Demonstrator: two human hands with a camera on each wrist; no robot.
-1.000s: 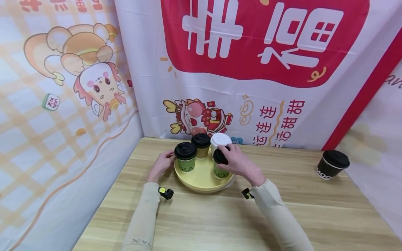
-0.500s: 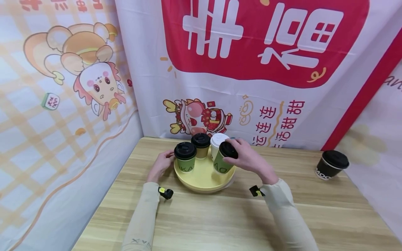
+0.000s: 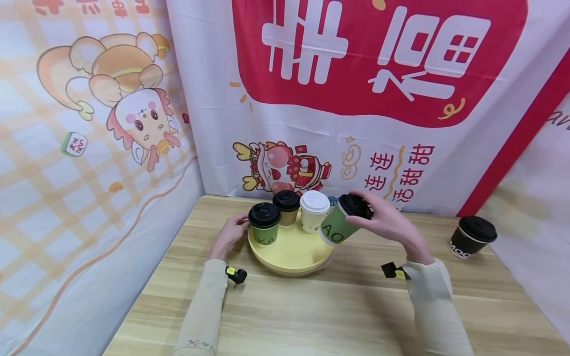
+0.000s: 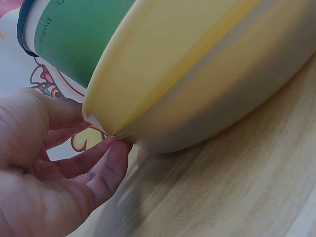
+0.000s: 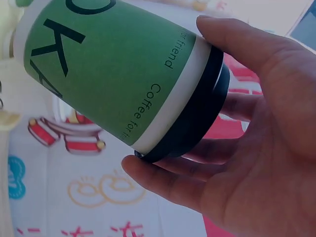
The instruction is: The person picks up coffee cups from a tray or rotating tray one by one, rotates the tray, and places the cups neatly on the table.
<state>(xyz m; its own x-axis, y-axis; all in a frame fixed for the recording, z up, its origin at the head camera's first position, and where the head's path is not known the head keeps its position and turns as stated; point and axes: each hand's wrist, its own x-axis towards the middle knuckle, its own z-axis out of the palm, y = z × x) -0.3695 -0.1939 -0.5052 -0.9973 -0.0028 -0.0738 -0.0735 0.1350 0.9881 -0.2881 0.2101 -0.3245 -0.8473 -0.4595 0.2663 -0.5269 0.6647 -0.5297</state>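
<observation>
My right hand point(image 3: 385, 217) grips a green paper coffee cup point(image 3: 337, 225) by its black lid. The cup is tilted, its base over the right rim of a round yellow tray point(image 3: 291, 254). In the right wrist view, thumb and fingers wrap the lid end of that green cup point(image 5: 113, 64). At the tray's left edge, my left hand point(image 3: 229, 235) pinches the rim; the left wrist view shows its fingertips point(image 4: 116, 153) at the tray's edge point(image 4: 128, 94). On the tray stand another green cup point(image 3: 265, 232), a brown cup point(image 3: 288, 217) and a white-lidded cup point(image 3: 313, 217).
A black coffee cup point(image 3: 472, 236) stands apart at the table's right side. The wooden table point(image 3: 303, 311) meets a printed cloth backdrop point(image 3: 356, 113) behind and another printed cloth point(image 3: 102, 198) on the left.
The right hand has lifted the green cup off the tray's right part and carried it rightward, tilting it. The left hand has stayed at the tray's rim.
</observation>
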